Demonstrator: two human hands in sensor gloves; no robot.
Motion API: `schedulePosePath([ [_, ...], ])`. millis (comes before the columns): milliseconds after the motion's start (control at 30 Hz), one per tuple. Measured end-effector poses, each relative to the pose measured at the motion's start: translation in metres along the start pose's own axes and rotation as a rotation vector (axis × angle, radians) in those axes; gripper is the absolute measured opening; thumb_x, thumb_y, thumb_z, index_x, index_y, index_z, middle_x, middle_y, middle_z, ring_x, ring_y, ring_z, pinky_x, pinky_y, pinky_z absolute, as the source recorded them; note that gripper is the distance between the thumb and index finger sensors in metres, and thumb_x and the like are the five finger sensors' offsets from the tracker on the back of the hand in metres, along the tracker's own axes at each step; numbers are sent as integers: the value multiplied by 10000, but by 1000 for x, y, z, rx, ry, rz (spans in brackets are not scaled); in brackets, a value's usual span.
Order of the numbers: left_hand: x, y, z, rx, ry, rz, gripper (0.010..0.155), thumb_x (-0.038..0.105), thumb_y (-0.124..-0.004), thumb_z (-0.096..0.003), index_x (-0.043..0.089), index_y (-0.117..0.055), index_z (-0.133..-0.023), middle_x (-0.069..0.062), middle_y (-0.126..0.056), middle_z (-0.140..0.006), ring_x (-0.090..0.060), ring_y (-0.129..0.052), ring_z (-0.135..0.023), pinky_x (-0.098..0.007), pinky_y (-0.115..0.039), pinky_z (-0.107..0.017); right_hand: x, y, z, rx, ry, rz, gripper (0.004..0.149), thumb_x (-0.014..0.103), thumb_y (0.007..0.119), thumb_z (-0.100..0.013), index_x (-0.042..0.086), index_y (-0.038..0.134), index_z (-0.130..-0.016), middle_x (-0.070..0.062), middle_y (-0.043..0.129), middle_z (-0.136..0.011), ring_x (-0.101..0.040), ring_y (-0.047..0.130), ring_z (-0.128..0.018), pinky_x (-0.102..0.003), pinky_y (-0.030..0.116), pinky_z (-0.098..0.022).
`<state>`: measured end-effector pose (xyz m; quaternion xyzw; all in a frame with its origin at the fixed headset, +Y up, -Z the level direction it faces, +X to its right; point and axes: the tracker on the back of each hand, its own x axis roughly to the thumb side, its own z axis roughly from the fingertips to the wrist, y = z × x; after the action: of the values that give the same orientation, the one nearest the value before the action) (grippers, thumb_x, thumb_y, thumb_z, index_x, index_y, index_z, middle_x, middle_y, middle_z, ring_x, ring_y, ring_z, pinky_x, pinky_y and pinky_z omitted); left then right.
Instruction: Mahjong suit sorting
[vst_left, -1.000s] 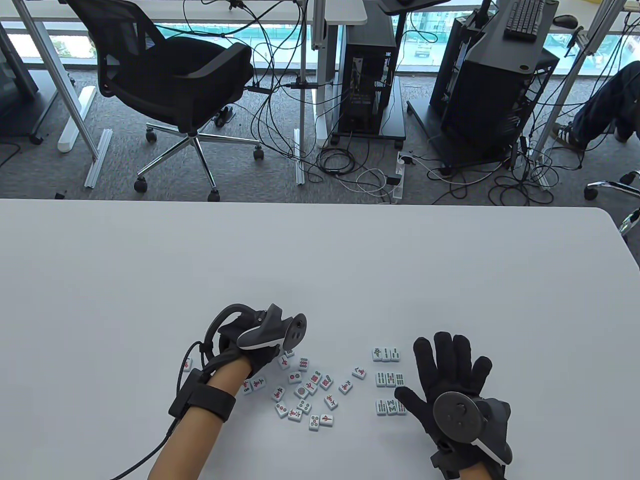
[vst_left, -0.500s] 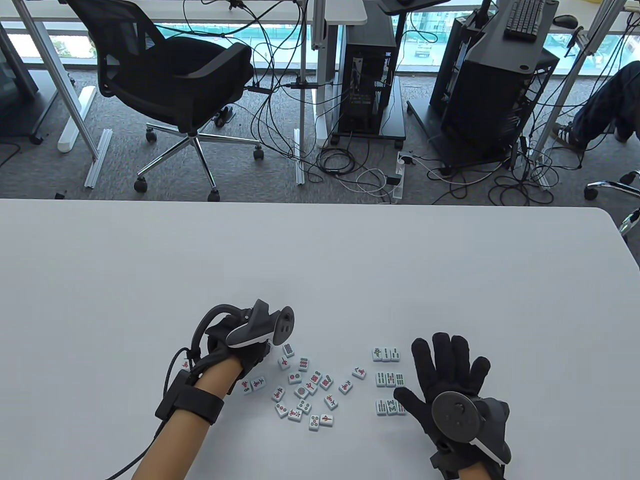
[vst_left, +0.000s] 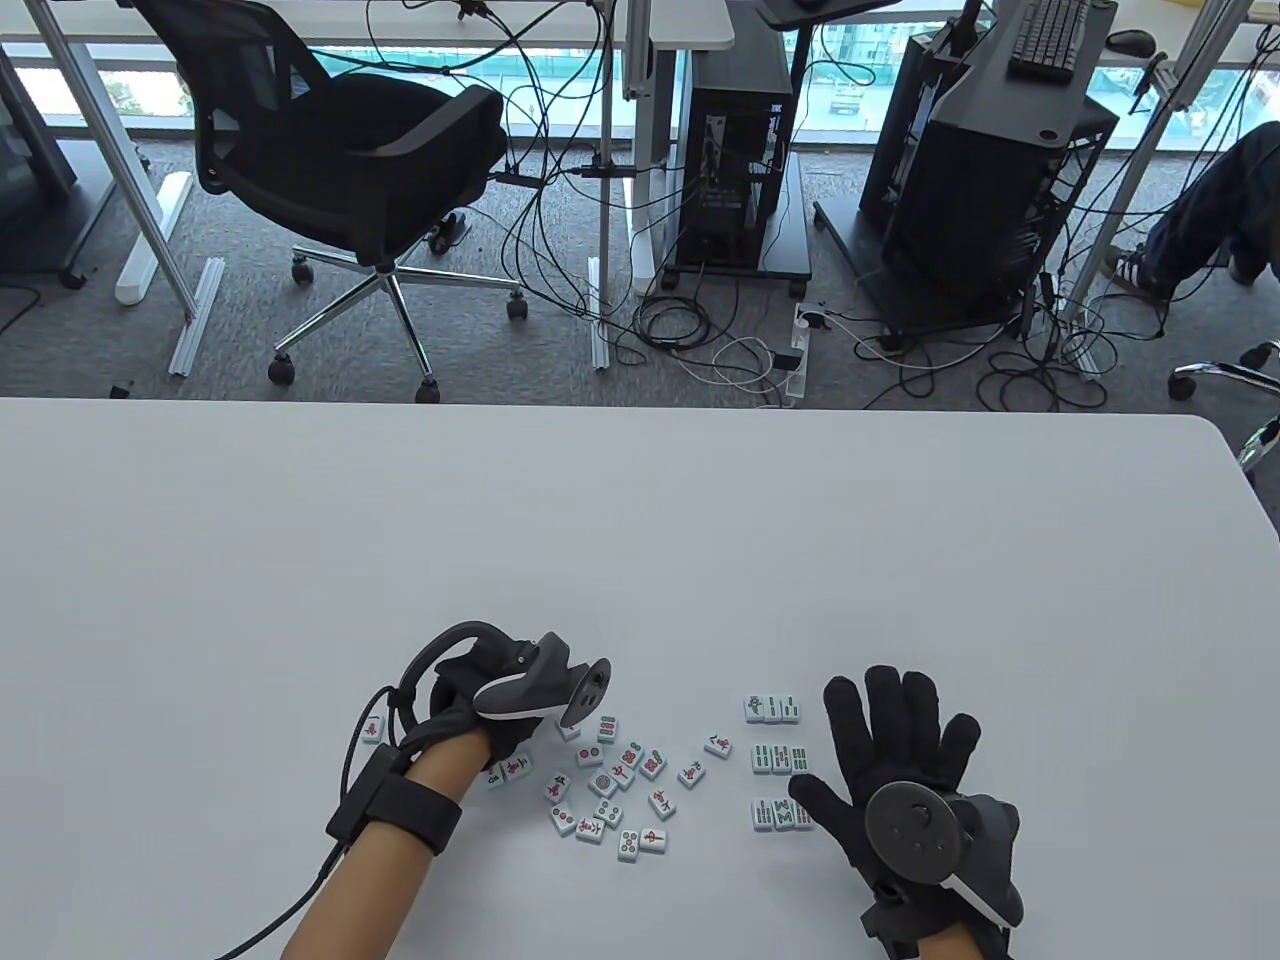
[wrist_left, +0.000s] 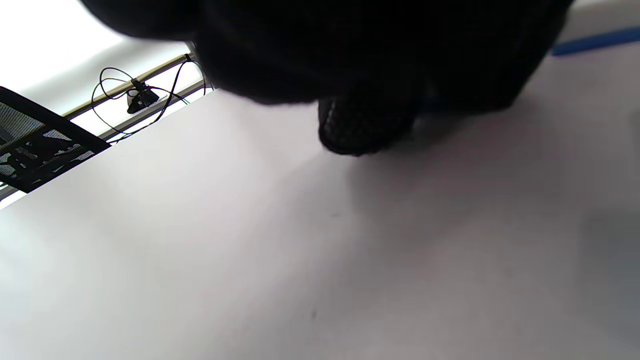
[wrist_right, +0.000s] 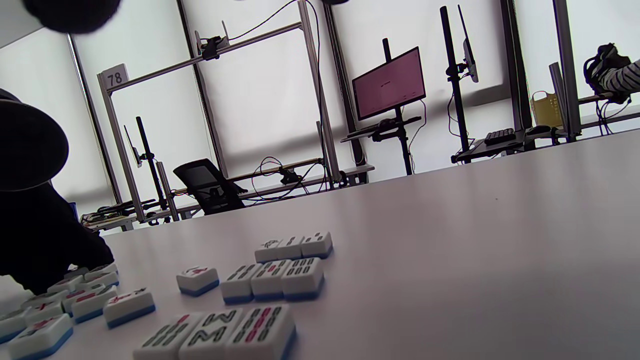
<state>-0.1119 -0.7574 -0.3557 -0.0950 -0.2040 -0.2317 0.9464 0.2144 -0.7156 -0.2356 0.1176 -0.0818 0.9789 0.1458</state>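
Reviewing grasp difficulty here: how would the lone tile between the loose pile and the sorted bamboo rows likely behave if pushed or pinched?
The lone tile looks like a stiff, squat block lying flat, so it probably slides on the smooth table rather than tipping or rolling. Its glossy face suggests it may slip in a light pinch.

Daylight from the windows (vst_left: 150, 80) behind lights the table view evenly and sharply; straight lines bow toward its edges. The white table (vst_left: 640, 520) shows only soft, faint shadows. In the left wrist view the glove is a blurred black mass and the background is blown out. In the right wrist view the nearest tiles (wrist_right: 220, 335) are slightly soft against bright backlit blinds.
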Motion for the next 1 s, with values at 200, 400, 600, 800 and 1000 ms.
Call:
schedulePosePath([
  [200,-36,4,18,10,68,69,589,485,-865,-319,224,-801,-843,127,-1012,-485,-92,-975,-189,-333,-846,-258,0,-1,0,-7,-1,-9,830,667,569,-460,328,166,-1102,-136,113,-1183,-447,48,-1044,-749,124,-668],
  [400,-88,-9,51,-37,122,109,585,509,-884,-291,235,-836,-806,140,-998,-355,-85,-928,-91,-327,-836,-205,0,0,0,0,0,4,833,669,568,-460,327,161,-1101,-138,112,-1182,-448,45,-1041,-749,125,-667],
  [600,-107,-41,72,-77,175,149,578,519,-884,-287,243,-850,-794,146,-992,-335,-80,-917,-75,-323,-835,-190,1,1,0,13,-3,5,820,668,568,-460,352,160,-1096,-134,102,-1182,-448,37,-1039,-748,123,-667],
  [800,-105,-50,75,-63,165,200,576,529,-878,-285,248,-856,-788,150,-989,-324,-77,-912,-66,-322,-833,-181,1,2,0,23,1,13,823,669,568,-460,346,159,-1097,-136,105,-1181,-450,41,-1038,-748,123,-666],
  [1000,-98,-52,71,-75,151,177,573,527,-878,-288,243,-860,-785,150,-988,-326,-76,-912,-65,-322,-834,-180,1,3,0,31,3,13,825,669,568,-459,342,162,-1098,-138,108,-1181,-450,43,-1039,-748,123,-666],
])
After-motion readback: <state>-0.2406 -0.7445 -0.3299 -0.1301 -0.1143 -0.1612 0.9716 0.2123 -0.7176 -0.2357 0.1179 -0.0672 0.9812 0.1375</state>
